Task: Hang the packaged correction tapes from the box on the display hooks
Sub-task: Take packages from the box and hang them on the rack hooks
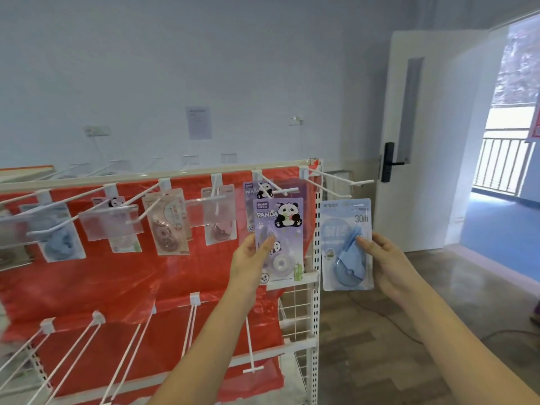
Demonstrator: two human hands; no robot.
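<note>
Rack (316,258) w/ red backing: packs already hang on top-row hooks (280,184). Left hand (251,258) pinches purple panda pack (279,241) in front of rack's right end. Right hand (388,261) pinches blue pack (346,244) just right of rack post.

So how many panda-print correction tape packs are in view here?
3: one in the left hand, pack; one on the hook behind it; one further left, mostly behind a label holder. More may be hidden.
</note>
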